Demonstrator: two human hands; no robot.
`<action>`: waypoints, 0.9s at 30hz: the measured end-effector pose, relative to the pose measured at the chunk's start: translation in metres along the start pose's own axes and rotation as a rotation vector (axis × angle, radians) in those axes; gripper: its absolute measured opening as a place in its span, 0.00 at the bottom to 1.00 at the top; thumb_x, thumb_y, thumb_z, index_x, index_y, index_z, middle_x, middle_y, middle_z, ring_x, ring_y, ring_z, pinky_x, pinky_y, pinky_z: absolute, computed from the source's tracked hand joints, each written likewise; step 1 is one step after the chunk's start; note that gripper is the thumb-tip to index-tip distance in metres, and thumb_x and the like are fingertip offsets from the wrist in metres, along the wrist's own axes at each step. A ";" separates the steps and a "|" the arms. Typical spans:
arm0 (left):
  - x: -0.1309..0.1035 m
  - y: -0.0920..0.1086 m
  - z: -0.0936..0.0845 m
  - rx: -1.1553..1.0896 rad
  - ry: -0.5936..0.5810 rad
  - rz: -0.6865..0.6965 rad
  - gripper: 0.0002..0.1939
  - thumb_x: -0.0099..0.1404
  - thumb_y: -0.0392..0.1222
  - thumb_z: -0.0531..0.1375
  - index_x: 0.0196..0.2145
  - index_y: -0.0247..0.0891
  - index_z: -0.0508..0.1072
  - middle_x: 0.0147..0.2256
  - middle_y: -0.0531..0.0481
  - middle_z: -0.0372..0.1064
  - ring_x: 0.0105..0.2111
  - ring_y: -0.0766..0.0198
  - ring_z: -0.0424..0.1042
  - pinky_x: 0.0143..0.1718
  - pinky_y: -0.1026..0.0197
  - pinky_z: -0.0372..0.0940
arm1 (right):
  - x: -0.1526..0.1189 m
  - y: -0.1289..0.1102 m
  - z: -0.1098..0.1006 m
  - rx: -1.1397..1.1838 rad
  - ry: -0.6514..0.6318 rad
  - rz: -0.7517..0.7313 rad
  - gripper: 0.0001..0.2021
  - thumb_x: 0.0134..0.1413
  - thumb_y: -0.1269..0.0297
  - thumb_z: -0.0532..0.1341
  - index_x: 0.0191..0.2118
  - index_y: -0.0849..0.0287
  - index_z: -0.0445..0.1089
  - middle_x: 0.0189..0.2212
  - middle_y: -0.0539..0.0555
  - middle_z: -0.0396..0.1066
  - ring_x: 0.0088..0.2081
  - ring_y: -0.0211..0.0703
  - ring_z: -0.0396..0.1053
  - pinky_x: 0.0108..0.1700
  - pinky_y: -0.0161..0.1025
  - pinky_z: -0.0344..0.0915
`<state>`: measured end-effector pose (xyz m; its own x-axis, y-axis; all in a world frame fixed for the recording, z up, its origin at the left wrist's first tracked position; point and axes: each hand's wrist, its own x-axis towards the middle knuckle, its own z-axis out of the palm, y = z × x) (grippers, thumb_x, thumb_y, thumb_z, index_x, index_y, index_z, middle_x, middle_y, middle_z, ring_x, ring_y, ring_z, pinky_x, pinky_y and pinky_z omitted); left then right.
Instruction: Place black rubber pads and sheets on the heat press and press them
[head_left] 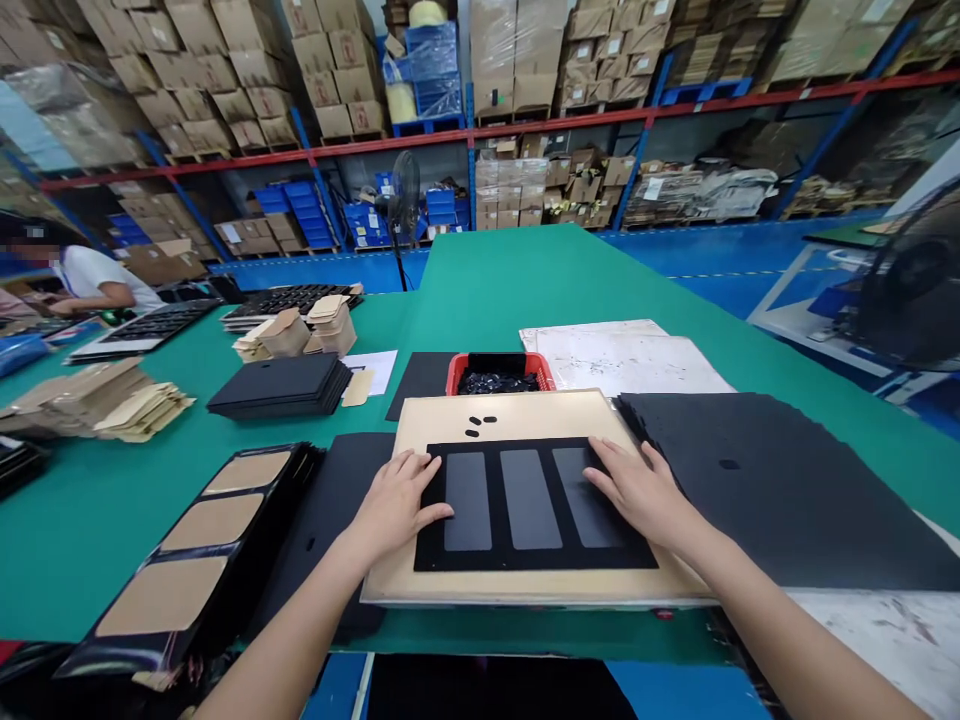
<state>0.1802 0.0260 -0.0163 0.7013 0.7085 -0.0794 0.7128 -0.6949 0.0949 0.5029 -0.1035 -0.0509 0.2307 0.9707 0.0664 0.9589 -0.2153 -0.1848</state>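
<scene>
A black panel with three rectangular windows [495, 508] lies flat on a pale wooden board [431, 412]. My left hand [397, 500] rests at the panel's left edge with its fingers spread. On the right edge of the panel lies my right hand [637, 490], fingers also apart. Neither hand is closed around anything. Several small black oval pieces [475, 422] lie on the board above the panel. Just beyond the board stands a red basket [454, 375] holding black pieces.
Black sheets [780, 480] are stacked to the right. Left are a stack of panels with tan windows [214, 522], a black stack [277, 385] and tan card stacks [330, 325]. A person [97, 275] sits far left; a fan [915, 280] stands right.
</scene>
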 end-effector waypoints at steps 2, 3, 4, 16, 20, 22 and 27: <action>0.000 -0.003 -0.001 -0.015 -0.003 0.007 0.33 0.63 0.59 0.53 0.60 0.39 0.58 0.59 0.44 0.57 0.62 0.50 0.49 0.59 0.48 0.51 | 0.001 0.001 -0.002 0.000 -0.016 0.008 0.32 0.61 0.47 0.38 0.60 0.63 0.57 0.58 0.62 0.60 0.60 0.50 0.54 0.62 0.58 0.35; 0.000 -0.006 -0.002 -0.029 -0.009 0.010 0.31 0.64 0.59 0.53 0.60 0.40 0.59 0.60 0.45 0.56 0.62 0.50 0.48 0.60 0.47 0.49 | 0.001 0.001 -0.003 0.001 -0.025 0.009 0.31 0.61 0.47 0.38 0.60 0.63 0.57 0.57 0.63 0.60 0.60 0.51 0.55 0.62 0.59 0.35; 0.000 -0.008 -0.003 -0.046 -0.018 0.014 0.30 0.65 0.58 0.52 0.59 0.41 0.60 0.60 0.47 0.56 0.63 0.51 0.46 0.61 0.46 0.47 | 0.002 0.001 -0.004 0.004 -0.034 0.007 0.31 0.61 0.47 0.38 0.60 0.62 0.56 0.57 0.62 0.60 0.60 0.51 0.56 0.62 0.60 0.35; -0.006 -0.021 0.010 -0.181 0.109 0.000 0.19 0.68 0.48 0.50 0.54 0.44 0.67 0.58 0.51 0.60 0.63 0.51 0.44 0.61 0.43 0.46 | 0.003 0.006 0.005 -0.045 -0.016 0.002 0.30 0.61 0.48 0.38 0.61 0.60 0.56 0.57 0.63 0.61 0.61 0.52 0.54 0.61 0.61 0.36; -0.003 -0.032 0.015 -0.215 0.182 0.009 0.16 0.69 0.42 0.48 0.50 0.46 0.71 0.56 0.54 0.63 0.62 0.52 0.46 0.60 0.44 0.48 | 0.003 0.007 0.004 -0.042 -0.010 -0.007 0.29 0.61 0.50 0.39 0.60 0.60 0.56 0.56 0.62 0.62 0.61 0.53 0.54 0.61 0.62 0.38; 0.002 -0.034 0.015 -0.219 0.230 -0.020 0.14 0.68 0.39 0.50 0.45 0.45 0.73 0.52 0.53 0.66 0.61 0.53 0.49 0.59 0.46 0.49 | 0.003 0.007 0.005 -0.026 -0.008 0.002 0.28 0.61 0.50 0.39 0.60 0.59 0.56 0.57 0.61 0.61 0.61 0.53 0.53 0.61 0.62 0.39; 0.020 -0.033 0.012 -0.233 0.251 -0.134 0.06 0.64 0.39 0.55 0.32 0.41 0.73 0.39 0.50 0.70 0.50 0.55 0.60 0.51 0.52 0.58 | -0.005 0.007 0.010 0.019 0.110 0.000 0.28 0.60 0.48 0.40 0.58 0.57 0.58 0.57 0.60 0.61 0.62 0.52 0.50 0.60 0.61 0.42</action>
<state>0.1707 0.0612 -0.0328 0.5565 0.8196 0.1364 0.7560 -0.5676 0.3261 0.5064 -0.1087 -0.0622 0.2481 0.9531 0.1736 0.9559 -0.2117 -0.2036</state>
